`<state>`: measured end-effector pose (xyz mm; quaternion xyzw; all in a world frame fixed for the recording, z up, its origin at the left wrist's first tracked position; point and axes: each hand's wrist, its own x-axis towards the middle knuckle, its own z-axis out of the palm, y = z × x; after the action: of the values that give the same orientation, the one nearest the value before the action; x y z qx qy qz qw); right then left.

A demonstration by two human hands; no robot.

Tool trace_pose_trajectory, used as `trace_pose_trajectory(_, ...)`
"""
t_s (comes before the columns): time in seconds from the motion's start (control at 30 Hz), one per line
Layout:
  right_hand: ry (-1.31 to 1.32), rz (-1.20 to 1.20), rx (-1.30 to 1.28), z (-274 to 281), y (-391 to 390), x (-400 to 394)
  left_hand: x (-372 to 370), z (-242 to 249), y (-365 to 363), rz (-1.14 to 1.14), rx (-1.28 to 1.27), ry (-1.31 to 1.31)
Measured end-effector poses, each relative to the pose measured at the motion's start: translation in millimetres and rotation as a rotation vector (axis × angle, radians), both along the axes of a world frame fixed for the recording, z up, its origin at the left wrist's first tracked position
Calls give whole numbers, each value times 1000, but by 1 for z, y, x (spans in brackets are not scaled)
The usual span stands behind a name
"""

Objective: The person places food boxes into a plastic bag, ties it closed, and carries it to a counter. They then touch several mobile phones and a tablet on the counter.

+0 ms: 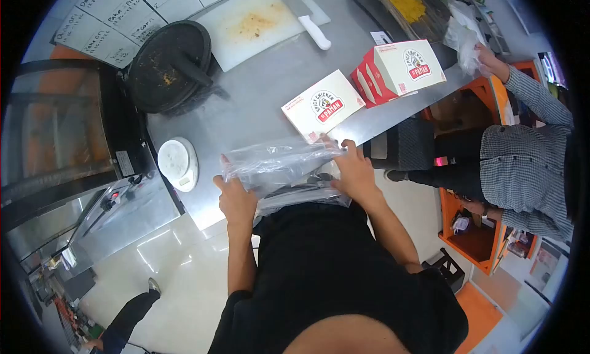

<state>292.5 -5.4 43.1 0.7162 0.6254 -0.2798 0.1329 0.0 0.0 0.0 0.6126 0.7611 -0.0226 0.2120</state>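
A clear plastic bag is stretched between my two hands at the front edge of the steel counter. My left hand is closed on its left side, and my right hand grips its right side. Just beyond my right hand lies a white and red "Spicy Chicken" box, close to the bag. To the right of that, a larger group of red and white boxes stands on the counter.
A white scale sits at left, below a dark stone mortar. A cutting board and a knife lie at the back. At right, a person in a checked top holds a plastic bag. Another person's leg shows lower left.
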Motion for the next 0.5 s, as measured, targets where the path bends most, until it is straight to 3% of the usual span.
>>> trace_pose_trajectory(0.07, 588, 114, 119, -1, 8, 34, -1, 9, 1, 7, -33, -40)
trace_pose_trajectory(0.1, 728, 26, 98, 16, 27, 32, -13, 9, 6, 12, -42, -53)
trace_pose_trajectory(0.17, 474, 361, 513, 27, 55, 34, -31, 15, 5, -49, -63, -86)
trace_pose_trajectory(0.2, 355, 373, 492, 45, 75, 21, -38, 12, 4, -45, -63, -78)
trace_pose_trajectory(0.27, -140, 643, 513, 27, 105, 13, -54, -5, -1, -230, 80, -102)
trace_pose_trajectory(0.4, 27, 796, 418, -2, 159, 20, -79, -18, 10, -278, 151, -373)
trace_pose_trajectory(0.47, 92, 665, 310, 3, 178, 17, -81, -3, 19, 17, -121, -764)
trace_pose_trajectory(0.5, 95, 663, 300, 3, 177, 15, -84, -7, 16, 20, -131, -765)
